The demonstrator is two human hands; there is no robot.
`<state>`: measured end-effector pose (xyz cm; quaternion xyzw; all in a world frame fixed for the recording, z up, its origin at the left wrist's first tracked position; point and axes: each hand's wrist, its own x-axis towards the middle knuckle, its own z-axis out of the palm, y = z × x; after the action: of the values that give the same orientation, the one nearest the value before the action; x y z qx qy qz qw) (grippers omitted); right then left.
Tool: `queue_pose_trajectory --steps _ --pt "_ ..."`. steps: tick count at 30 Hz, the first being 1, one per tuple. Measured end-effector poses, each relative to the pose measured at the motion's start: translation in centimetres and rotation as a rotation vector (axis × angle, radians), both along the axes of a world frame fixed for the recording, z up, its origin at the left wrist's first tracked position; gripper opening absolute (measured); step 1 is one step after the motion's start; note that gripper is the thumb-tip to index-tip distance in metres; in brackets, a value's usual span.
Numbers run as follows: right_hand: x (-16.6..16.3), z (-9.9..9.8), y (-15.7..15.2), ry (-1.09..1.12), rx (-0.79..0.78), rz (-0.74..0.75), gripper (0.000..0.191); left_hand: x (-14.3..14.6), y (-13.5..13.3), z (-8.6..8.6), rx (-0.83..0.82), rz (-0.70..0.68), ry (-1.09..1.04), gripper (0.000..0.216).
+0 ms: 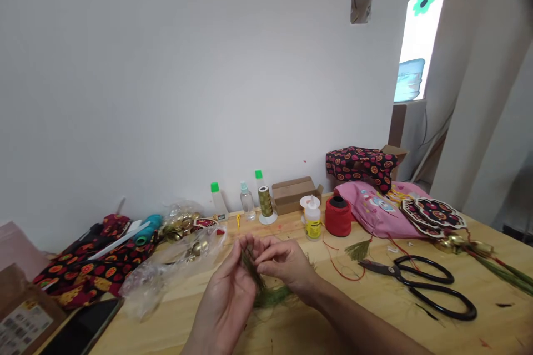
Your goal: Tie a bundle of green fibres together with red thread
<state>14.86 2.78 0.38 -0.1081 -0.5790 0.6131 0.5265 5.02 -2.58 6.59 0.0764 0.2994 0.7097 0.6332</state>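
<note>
Green tassel held in left hand, laid along inner side of curled fingers. Right hand pinched narrow at tassel's right side; whether strand is gripped cannot be told. Green threads spread on table, below right hand. Scissors placed well right of both hands.

No word or number can be read. The squat translucent plastic bottle with a nozzle bears a bright yellow label, its dark print too small. On the brown cardboard box, a white paper label carries blurred dark marks. The slim whitish plastic bottle with a green cap shows a small dark label near its base, also illegible.
</note>
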Motion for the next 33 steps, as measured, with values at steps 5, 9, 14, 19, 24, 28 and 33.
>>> queue_pose_trajectory --steps 5,9,14,19,24,28,33 --pt "0.0 -0.2 0.0 -0.050 0.003 -0.007 0.012 -0.3 -0.1 0.3 -0.017 -0.033 0.121 0.036" --pt "0.2 -0.1 0.2 -0.029 -0.017 -0.009 0.014 -1.4 -0.5 0.6 -0.056 -0.117 0.386 0.030" --pt "0.8 0.3 0.5 -0.013 -0.048 -0.150 0.027 -2.9 -0.8 1.3 0.090 -0.226 1.359 0.016" --pt "0.7 0.9 -0.4 -0.130 0.111 -0.038 0.033 -3.8 -0.4 1.4 0.173 -0.232 1.793 0.025" --pt "0.2 0.7 -0.9 -0.335 0.385 -0.095 0.034 -4.0 -0.6 1.3 0.180 -0.234 1.811 0.023" --pt "0.3 0.8 -0.5 -0.375 0.495 -0.235 0.028 -3.5 -0.7 1.4 0.167 -0.349 1.725 0.023" --pt "0.8 1.0 -0.4 -0.421 0.668 -0.409 0.023 -3.2 -0.6 1.2 0.091 -0.413 1.587 0.026"
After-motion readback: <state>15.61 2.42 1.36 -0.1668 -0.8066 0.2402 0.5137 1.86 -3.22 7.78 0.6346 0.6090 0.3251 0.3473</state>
